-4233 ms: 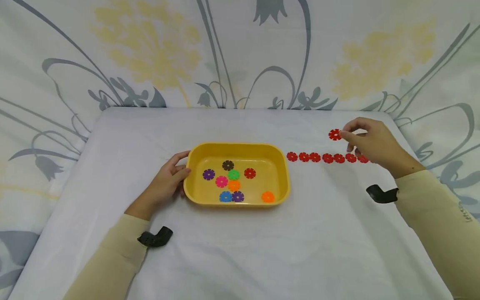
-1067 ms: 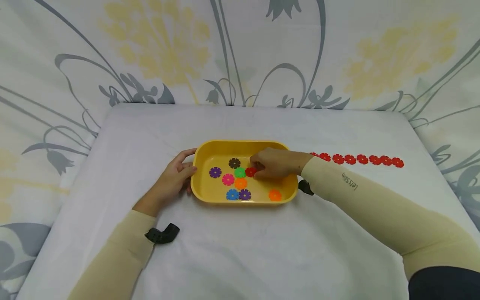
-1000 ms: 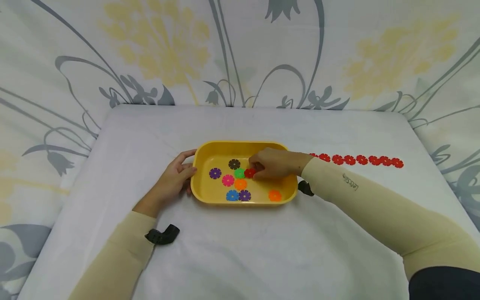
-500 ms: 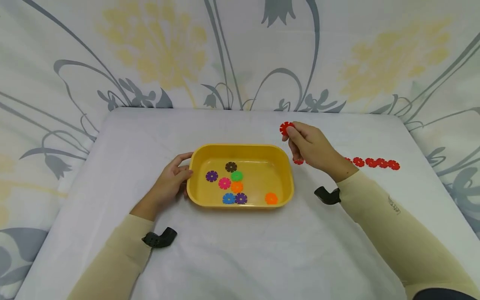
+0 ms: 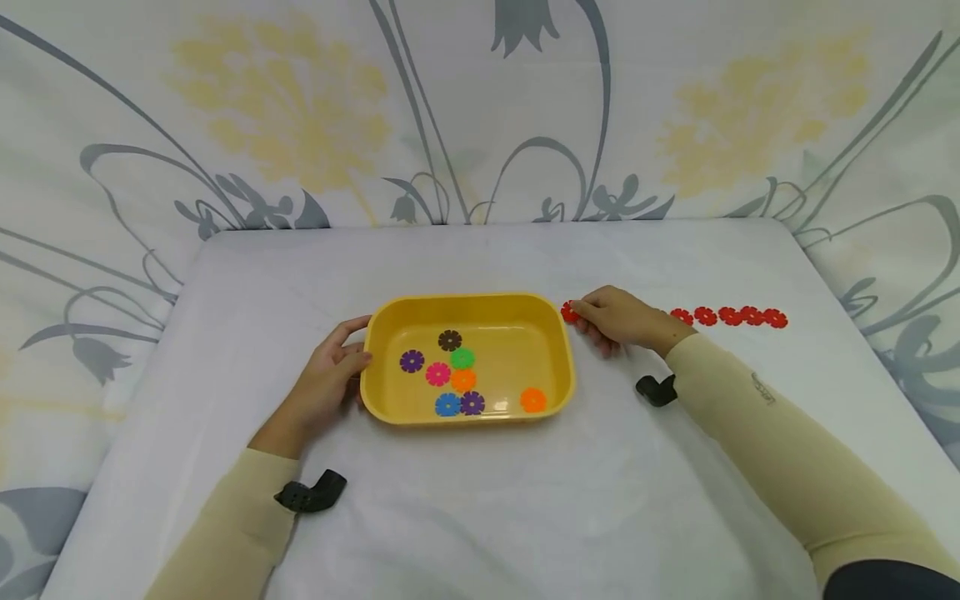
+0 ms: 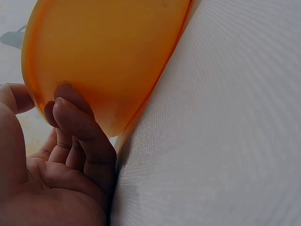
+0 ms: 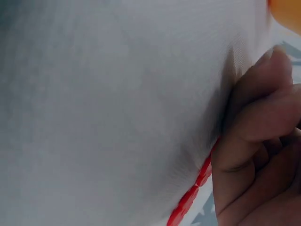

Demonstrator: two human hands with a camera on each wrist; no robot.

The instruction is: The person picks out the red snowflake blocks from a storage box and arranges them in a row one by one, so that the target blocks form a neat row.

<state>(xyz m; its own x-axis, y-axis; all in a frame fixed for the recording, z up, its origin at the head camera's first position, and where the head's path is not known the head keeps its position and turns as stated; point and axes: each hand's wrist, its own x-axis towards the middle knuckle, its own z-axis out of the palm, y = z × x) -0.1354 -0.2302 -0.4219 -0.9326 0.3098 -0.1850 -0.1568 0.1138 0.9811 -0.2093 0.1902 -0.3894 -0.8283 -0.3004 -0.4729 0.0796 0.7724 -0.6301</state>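
Observation:
In the head view my left hand holds the left end of a yellow plastic tray, its thumb at the rim. The left wrist view shows its fingers bent against the tray's end wall. Just off the tray's right side, my right hand pinches a red notched, flower-shaped plastic disc between thumb and fingers, low over the white cloth. That disc is hidden in the right wrist view. A row of red discs runs rightward from there, partly covered by the right hand.
Inside the tray lie several more discs: brown, green, pink, blue, two purple and two orange. White cloth covers the table, and a flower-patterned cloth rises behind it.
My right hand reached into the tray, lifted out the red disc, and brought it down at the left end of the red row. The left hand keeps its place at the tray.

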